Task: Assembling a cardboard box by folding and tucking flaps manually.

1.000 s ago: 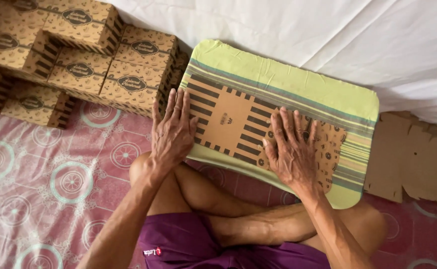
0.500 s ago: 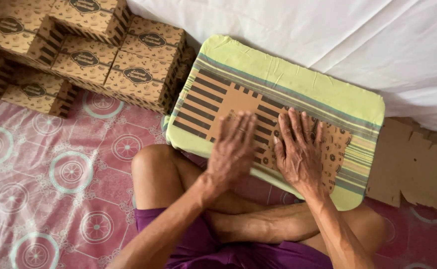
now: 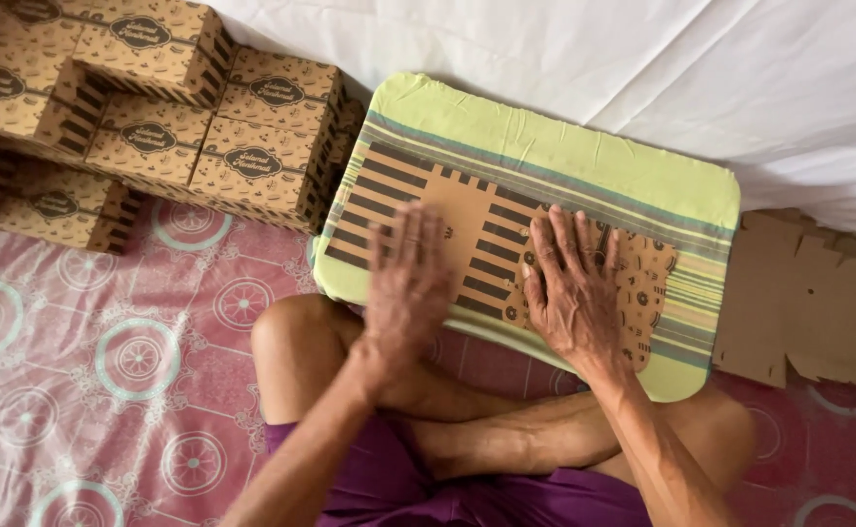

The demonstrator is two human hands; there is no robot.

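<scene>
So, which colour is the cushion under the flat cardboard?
The cushion is light green with stripes, best seen in the head view.

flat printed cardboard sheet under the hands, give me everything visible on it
The cardboard sheet is an unfolded brown box blank, printed with dark stripes and small patterns. It lies flat on a green striped cushion on the person's lap. The right hand presses flat on its right part; the left hand, blurred, covers its left middle. Notched tabs show along its top edge.
</scene>
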